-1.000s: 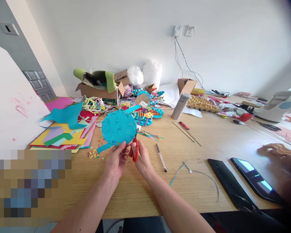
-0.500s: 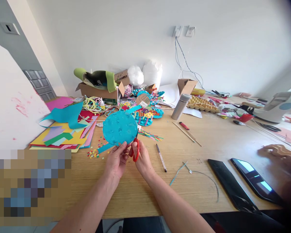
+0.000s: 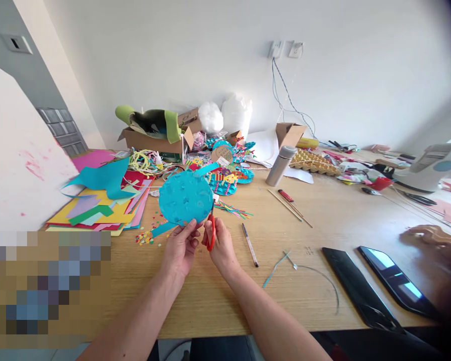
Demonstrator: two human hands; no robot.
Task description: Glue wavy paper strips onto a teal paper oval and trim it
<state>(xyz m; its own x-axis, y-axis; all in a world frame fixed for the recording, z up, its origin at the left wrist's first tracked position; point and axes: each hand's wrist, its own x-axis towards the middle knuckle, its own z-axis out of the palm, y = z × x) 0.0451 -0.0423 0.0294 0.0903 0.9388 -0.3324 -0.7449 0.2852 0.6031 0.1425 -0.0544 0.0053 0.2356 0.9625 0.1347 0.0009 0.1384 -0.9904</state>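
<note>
My left hand point(image 3: 181, 249) pinches the lower edge of a round blue paper disc point(image 3: 186, 197), held up above the table with its bumpy face toward me. Red-handled scissors point(image 3: 211, 233) are gripped in my right hand point(image 3: 222, 245). Their blades sit against the disc's lower right edge; how far they are open is hard to see. Blue strips show at the disc's upper right and at its lower left point(image 3: 163, 230). Small coloured paper dots point(image 3: 145, 236) lie on the table behind my left hand.
Coloured paper sheets point(image 3: 93, 210) are stacked at the left. Behind stand a cardboard box point(image 3: 150, 140), finished paper crafts point(image 3: 225, 185) and a grey bottle point(image 3: 280, 166). To the right lie a pen point(image 3: 250, 245), thin sticks point(image 3: 285, 204), a utility knife point(image 3: 285, 196) and a phone-like black device point(image 3: 394, 278).
The scissor handles have drawn closer together in my right hand. The disc and my left hand stay almost where they were.
</note>
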